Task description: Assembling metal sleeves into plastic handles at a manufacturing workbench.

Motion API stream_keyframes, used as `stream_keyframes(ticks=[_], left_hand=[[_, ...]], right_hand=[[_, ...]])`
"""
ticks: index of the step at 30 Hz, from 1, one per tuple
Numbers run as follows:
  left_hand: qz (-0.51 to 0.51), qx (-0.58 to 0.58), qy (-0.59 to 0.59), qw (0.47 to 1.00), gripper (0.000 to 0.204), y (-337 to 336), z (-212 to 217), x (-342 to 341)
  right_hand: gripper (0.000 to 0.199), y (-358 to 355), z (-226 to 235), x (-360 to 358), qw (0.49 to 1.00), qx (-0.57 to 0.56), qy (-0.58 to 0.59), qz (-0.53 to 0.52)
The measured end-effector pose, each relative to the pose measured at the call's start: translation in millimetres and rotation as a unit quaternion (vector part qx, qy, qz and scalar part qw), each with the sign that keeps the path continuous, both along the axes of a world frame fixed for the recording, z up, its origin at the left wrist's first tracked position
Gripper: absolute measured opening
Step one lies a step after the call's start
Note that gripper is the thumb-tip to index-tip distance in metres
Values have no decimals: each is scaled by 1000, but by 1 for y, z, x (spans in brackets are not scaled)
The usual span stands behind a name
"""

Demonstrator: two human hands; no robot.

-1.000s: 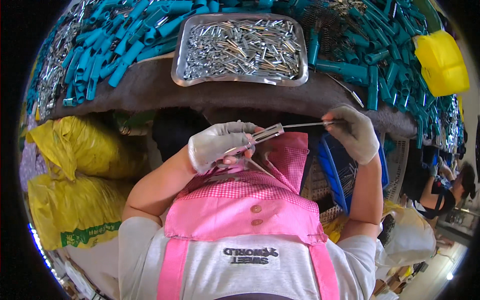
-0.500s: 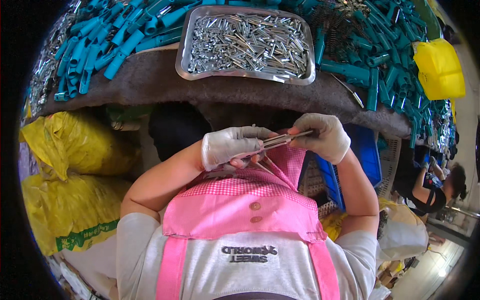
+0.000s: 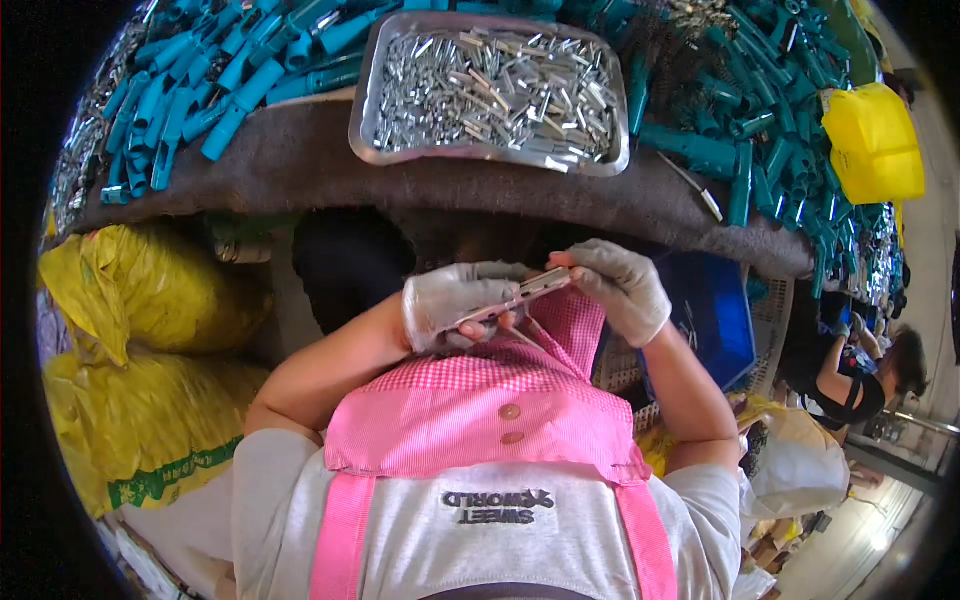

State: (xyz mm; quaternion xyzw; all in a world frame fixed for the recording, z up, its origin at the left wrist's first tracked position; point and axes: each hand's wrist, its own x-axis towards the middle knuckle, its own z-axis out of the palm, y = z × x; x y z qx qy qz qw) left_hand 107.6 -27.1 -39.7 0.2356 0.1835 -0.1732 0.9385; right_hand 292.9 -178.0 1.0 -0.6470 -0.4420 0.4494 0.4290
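Observation:
Above my pink checked apron, both hands wear pale, worn-looking gloves with bare fingertips. My left hand (image 3: 462, 300) is closed around a slim silvery metal channel piece (image 3: 542, 286) with small holes along its side. Its far end points up and to the right, where my right hand (image 3: 618, 288) pinches it between thumb and fingers. Another thin metal strip (image 3: 536, 336) sticks out below the left fingers. Whether a smaller part sits inside the channel is hidden by the right fingertips.
Ahead on the dark cloth-covered bench stands a steel tray (image 3: 364, 140) of small metal pins. Teal plastic tubes (image 3: 180, 110) are heaped on both sides. A yellow container (image 3: 874, 144) is at the far right. Yellow sacks (image 3: 150, 290) lie left; a blue crate (image 3: 722, 320) and another person (image 3: 850, 375) are right.
My right hand has moved left and slightly down along the channel piece. The thin rod that stuck out between its fingers no longer shows. My left hand keeps its hold.

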Motion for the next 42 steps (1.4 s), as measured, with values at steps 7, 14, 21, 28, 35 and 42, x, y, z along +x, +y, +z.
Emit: stream_keyframes(ticks=[7,14,21,28,35,42], left_hand=[[136,17,75,988,32,2,12,-15],[213,0,31,977,33,7,16,-29],[216,20,18,976,37,8,16,-31],[207,43,-8,977,38,4,20,-25],[213,56,-9,975,38,0,26,-27],[239,31,20,970,36,-1,22,-29]], right_hand=[[23,25,20,23,985,99,-131,-45],[22,61,55,142,739,30,-631,-236],[39,82,44,183,744,-75,-640,-178],[22,81,85,267,815,80,-458,-346],[32,80,69,272,703,-31,-569,-425],[32,168,77,216,762,28,-588,-269]])
